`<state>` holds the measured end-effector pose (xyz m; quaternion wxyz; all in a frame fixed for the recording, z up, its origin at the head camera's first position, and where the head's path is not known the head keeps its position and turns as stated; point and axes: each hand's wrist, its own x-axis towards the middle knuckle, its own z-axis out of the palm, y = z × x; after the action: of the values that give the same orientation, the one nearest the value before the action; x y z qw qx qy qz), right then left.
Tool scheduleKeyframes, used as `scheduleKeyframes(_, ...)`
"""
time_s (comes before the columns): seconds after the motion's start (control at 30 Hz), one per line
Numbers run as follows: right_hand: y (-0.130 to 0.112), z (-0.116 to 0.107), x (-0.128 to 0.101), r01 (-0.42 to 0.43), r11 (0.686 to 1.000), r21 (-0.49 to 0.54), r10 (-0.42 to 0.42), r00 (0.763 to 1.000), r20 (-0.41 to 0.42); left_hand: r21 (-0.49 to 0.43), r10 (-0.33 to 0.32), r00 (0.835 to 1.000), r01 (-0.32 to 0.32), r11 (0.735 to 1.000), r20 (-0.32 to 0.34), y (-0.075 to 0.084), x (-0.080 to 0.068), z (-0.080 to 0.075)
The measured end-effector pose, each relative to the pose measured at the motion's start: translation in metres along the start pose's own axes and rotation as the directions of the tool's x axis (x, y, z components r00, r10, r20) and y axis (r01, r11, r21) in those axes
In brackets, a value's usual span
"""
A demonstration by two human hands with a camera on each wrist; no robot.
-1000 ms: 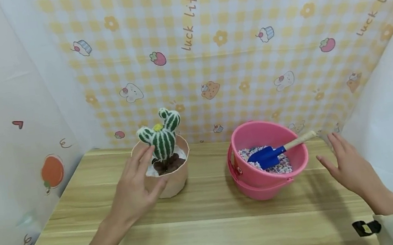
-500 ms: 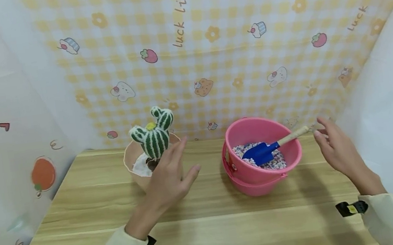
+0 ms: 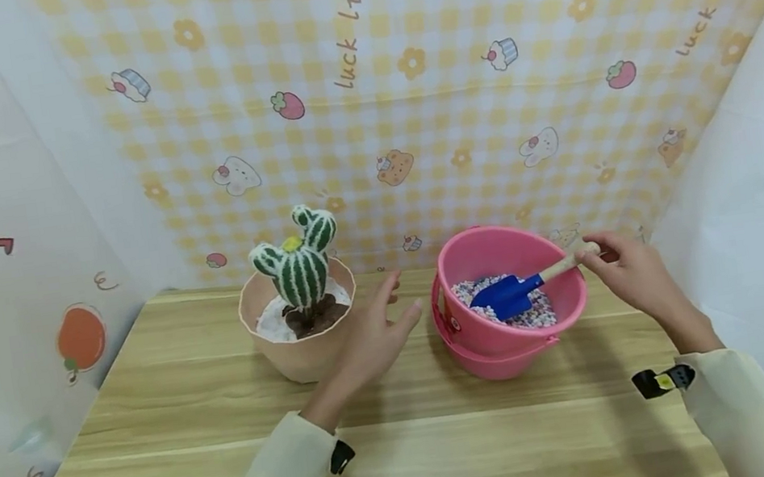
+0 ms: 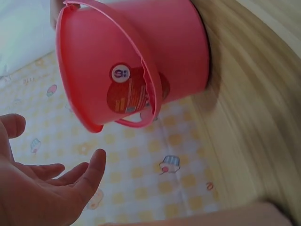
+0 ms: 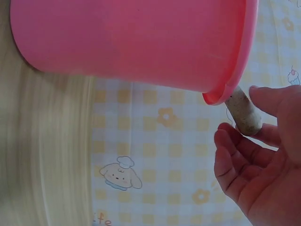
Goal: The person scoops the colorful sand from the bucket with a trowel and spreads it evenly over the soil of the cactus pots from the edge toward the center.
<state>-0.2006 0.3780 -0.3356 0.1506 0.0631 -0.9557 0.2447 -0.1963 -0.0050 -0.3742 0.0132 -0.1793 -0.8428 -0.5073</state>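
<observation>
L hand has left the cactus pot and hovers btwn it and the pink bucket, fingers released. R hand moved in, fingers now grasping the trowel handle at the bucket's rim, near the worktop's back edge. Scooping's up next imo.

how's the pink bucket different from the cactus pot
The pink bucket is bright pink with a bail handle and holds colored pebbles plus a blue trowel; the cactus pot is beige, handleless, holding a knitted cactus. The bucket looks wider. Both stand upright on the wooden table.
</observation>
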Motion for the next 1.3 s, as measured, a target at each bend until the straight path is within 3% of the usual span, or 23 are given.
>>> scheduleKeyframes(0.17, -0.005, 0.002, 0.008, 0.004, 1.000, 0.014, -0.004, 1.000, -0.024, -0.125, -0.084, 0.995, 0.090, 0.988, 0.052, 0.002, 0.013, 0.015)
scheduleKeyframes(0.27, -0.014, 0.003, 0.014, -0.033, 0.993, 0.118, 0.033, 0.999, -0.001, -0.170, -0.138, 0.987, 0.150, 0.974, 0.079, 0.003, 0.022, 0.023)
scheduleKeyframes(0.37, -0.024, 0.004, 0.021, -0.111, 0.962, 0.250, 0.099, 0.993, 0.061, -0.209, -0.168, 0.980, 0.187, 0.960, 0.105, 0.005, 0.029, 0.032)
scheduleKeyframes(0.47, -0.033, 0.006, 0.028, -0.194, 0.918, 0.346, 0.150, 0.977, 0.151, -0.245, -0.176, 0.976, 0.202, 0.948, 0.126, 0.008, 0.035, 0.041)
scheduleKeyframes(0.6, -0.040, 0.011, 0.037, -0.271, 0.875, 0.400, 0.186, 0.953, 0.238, -0.273, -0.182, 0.974, 0.213, 0.938, 0.132, 0.012, 0.039, 0.053)
scheduleKeyframes(0.83, -0.039, 0.016, 0.049, -0.320, 0.825, 0.467, 0.227, 0.943, 0.244, -0.257, -0.232, 0.964, 0.259, 0.931, 0.131, 0.014, 0.044, 0.065)
scheduleKeyframes(1.07, -0.034, 0.017, 0.057, -0.385, 0.739, 0.553, 0.250, 0.918, 0.307, -0.250, -0.227, 0.964, 0.257, 0.933, 0.142, 0.012, 0.046, 0.066)
scheduleKeyframes(1.13, -0.033, 0.016, 0.059, -0.401, 0.727, 0.558, 0.256, 0.912, 0.321, -0.249, -0.224, 0.963, 0.255, 0.934, 0.148, 0.011, 0.046, 0.066)
scheduleKeyframes(1.3, -0.033, 0.009, 0.066, -0.412, 0.737, 0.536, 0.262, 0.905, 0.336, -0.241, -0.211, 0.965, 0.244, 0.939, 0.154, 0.010, 0.045, 0.065)
